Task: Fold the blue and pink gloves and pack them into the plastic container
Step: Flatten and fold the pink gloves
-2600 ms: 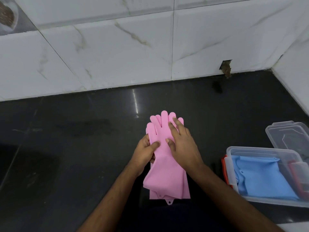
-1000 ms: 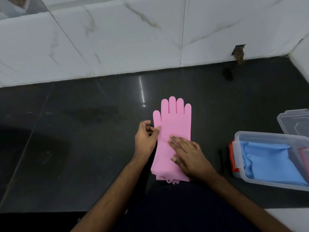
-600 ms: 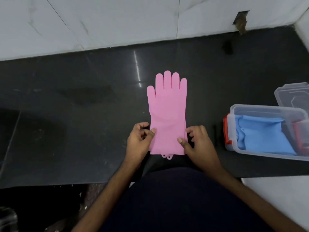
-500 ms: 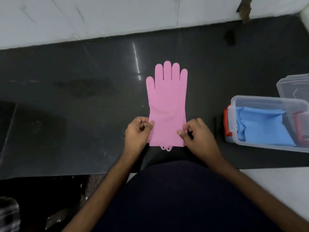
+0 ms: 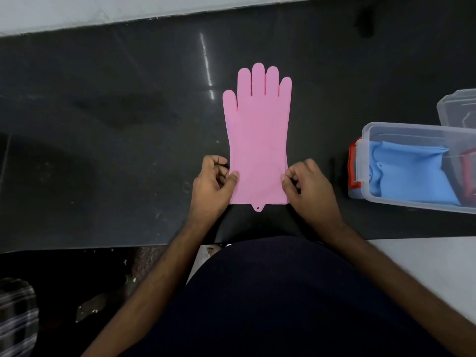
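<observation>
The pink gloves lie flat and stacked on the black counter, fingers pointing away from me. My left hand pinches the left edge of the cuff. At the opposite cuff edge, my right hand pinches the gloves too. To the right stands the clear plastic container with red clips. Folded blue gloves lie inside it.
The container's clear lid rests behind it at the right edge. A white marble wall runs along the back of the counter. The counter's near edge is just below the glove cuffs, against my dark clothing.
Both hands slid from the middle of the pink gloves down to the cuff corners. The gloves now lie straight and flat. The camera tilted downward.
</observation>
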The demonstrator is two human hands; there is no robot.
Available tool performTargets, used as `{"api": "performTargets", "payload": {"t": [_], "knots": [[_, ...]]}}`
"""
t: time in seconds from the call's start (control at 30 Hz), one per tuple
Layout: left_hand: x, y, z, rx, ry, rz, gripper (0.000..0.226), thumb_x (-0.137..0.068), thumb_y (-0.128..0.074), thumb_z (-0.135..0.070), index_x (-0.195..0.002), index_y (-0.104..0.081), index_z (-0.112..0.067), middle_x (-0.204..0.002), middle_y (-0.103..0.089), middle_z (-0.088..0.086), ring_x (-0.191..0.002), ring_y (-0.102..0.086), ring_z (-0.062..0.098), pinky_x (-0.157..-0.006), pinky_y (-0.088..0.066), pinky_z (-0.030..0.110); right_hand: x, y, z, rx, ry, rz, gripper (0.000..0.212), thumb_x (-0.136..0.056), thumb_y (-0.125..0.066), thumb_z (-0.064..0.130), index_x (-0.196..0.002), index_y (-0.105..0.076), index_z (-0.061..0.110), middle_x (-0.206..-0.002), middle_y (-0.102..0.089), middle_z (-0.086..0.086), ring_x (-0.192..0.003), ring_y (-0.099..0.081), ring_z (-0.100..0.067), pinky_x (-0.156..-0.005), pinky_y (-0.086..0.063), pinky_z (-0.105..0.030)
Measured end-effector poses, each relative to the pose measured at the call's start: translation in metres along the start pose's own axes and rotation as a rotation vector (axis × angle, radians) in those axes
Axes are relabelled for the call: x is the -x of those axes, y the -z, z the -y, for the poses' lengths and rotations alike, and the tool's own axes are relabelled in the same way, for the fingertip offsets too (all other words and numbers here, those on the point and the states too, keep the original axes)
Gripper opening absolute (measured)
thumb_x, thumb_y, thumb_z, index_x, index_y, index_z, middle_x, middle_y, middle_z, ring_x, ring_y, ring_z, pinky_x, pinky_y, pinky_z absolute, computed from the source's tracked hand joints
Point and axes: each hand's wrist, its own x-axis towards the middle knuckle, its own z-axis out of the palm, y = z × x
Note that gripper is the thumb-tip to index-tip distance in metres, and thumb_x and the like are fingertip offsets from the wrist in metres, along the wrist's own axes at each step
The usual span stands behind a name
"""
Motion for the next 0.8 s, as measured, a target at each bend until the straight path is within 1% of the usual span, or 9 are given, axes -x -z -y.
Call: {"api": "performTargets", "payload": {"t": [0.07,0.13,0.23,0.3,0.37,0.43,0.53,0.67,0.8], "knots": [[-0.001,0.002,0.002,-0.027,-0.018,0.024,0.026,-0.095,-0.07,-0.024,-0.114,-0.053,-0.02,-0.079,-0.066,-0.004,-0.069,-0.062,0.01,-0.069,-0.055,0.029,0.0,0.001,-0.002,0.006,0.009,0.017,0.015,-0.1,-0.06,0.026,-0.086,-0.056,0.02,-0.094,-0.05,0.008,-0.073,-0.053,-0.005,-0.061,-0.037,-0.01],[-0.002,0.003,0.003,-0.034,-0.039,0.038,0.024,-0.096,-0.07,-0.022,-0.114,-0.053,-0.019,-0.077,-0.064,-0.003,-0.068,-0.059,0.007,-0.068,-0.054,0.028,-0.001,0.003,-0.004,-0.011,-0.003,0.025,0.016,-0.1,-0.059,0.03,-0.086,-0.057,0.022,-0.093,-0.049,0.01,-0.074,-0.053,-0.002,-0.06,-0.037,-0.008],[0.0,0.003,0.004,-0.009,-0.082,0.069,0.018,-0.097,-0.067,-0.019,-0.111,-0.055,-0.021,-0.077,-0.062,0.001,-0.066,-0.054,0.005,-0.064,-0.047,0.02,-0.002,0.005,-0.005,-0.064,-0.018,0.008,0.018,-0.099,-0.059,0.033,-0.084,-0.059,0.022,-0.09,-0.052,0.01,-0.072,-0.054,-0.004,-0.062,-0.038,-0.011],[0.001,0.003,0.005,-0.003,-0.098,0.082,0.015,-0.098,-0.065,-0.017,-0.11,-0.056,-0.021,-0.076,-0.059,-0.001,-0.066,-0.051,0.005,-0.064,-0.045,0.018,-0.002,0.006,-0.005,-0.106,-0.029,-0.007,0.019,-0.098,-0.06,0.033,-0.082,-0.06,0.023,-0.089,-0.054,0.01,-0.072,-0.055,-0.006,-0.063,-0.041,-0.013],[0.001,0.004,0.006,0.005,-0.101,0.093,0.012,-0.099,-0.065,-0.014,-0.107,-0.058,-0.019,-0.077,-0.057,-0.003,-0.069,-0.051,0.007,-0.066,-0.047,0.022,-0.002,0.007,-0.006,-0.151,-0.036,-0.017,0.018,-0.097,-0.061,0.034,-0.082,-0.061,0.024,-0.088,-0.055,0.011,-0.074,-0.057,-0.007,-0.063,-0.043,-0.011],[0.001,0.004,0.005,0.004,-0.103,0.102,0.007,-0.098,-0.065,-0.013,-0.1,-0.06,-0.018,-0.078,-0.059,0.002,-0.071,-0.051,0.009,-0.067,-0.048,0.026,-0.001,0.007,-0.007,-0.168,-0.034,-0.021,0.016,-0.097,-0.063,0.033,-0.083,-0.061,0.024,-0.088,-0.056,0.012,-0.076,-0.057,-0.006,-0.064,-0.046,-0.012],[0.002,0.002,0.006,-0.027,-0.123,0.102,0.01,-0.096,-0.066,-0.011,-0.091,-0.063,-0.018,-0.083,-0.062,0.006,-0.072,-0.052,0.006,-0.068,-0.047,0.022,-0.001,0.005,-0.009,-0.152,-0.012,-0.011,0.015,-0.097,-0.064,0.03,-0.083,-0.059,0.025,-0.089,-0.054,0.013,-0.076,-0.057,-0.007,-0.065,-0.047,-0.014],[0.005,0.0,0.01,-0.062,-0.137,0.063,0.01,-0.097,-0.066,-0.01,-0.091,-0.063,-0.018,-0.084,-0.06,-0.002,-0.071,-0.051,0.005,-0.068,-0.045,0.02,0.0,0.0,-0.011,-0.127,0.01,-0.023,0.014,-0.096,-0.065,0.029,-0.085,-0.059,0.025,-0.09,-0.053,0.012,-0.075,-0.056,-0.008,-0.064,-0.048,-0.017],[0.005,0.0,0.012,-0.063,-0.146,0.036,0.009,-0.097,-0.067,-0.013,-0.09,-0.064,-0.019,-0.083,-0.06,-0.005,-0.071,-0.051,0.005,-0.066,-0.048,0.025,0.0,-0.002,-0.012,-0.135,0.023,-0.028,0.012,-0.097,-0.066,0.03,-0.087,-0.061,0.024,-0.092,-0.053,0.011,-0.074,-0.056,-0.009,-0.066,-0.051,-0.023]]}}
